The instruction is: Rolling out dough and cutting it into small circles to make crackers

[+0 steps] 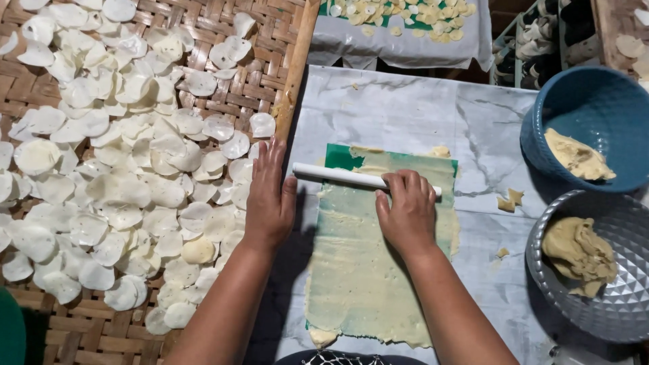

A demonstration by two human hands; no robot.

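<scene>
Both hands lie flat, palms down, with the fingers pointing to 12 o'clock. The left hand (pixel 269 196) is open, fingers close together, and its fingertips touch the left end of a white rolling stick (pixel 351 178). This hand sits at the edge of the woven tray (pixel 270 74). The right hand (pixel 407 208) has its fingers bent over the right part of the stick and presses down on it. Both arms come up from 6 o'clock, and they are bare.

The stick lies sideways across the top part of a thin sheet of pale dough (pixel 365 263). The dough is spread on a green mat (pixel 341 157) in the middle of the marble surface (pixel 405 108).

At 9 o'clock the woven tray is full of thin white round pieces (pixel 122 169). At 3 o'clock a blue bowl (pixel 595 101) holds a lump of dough. Below it, a silver bowl (pixel 608 304) holds another lump. Small dough bits (pixel 510 199) lie near the blue bowl.
</scene>
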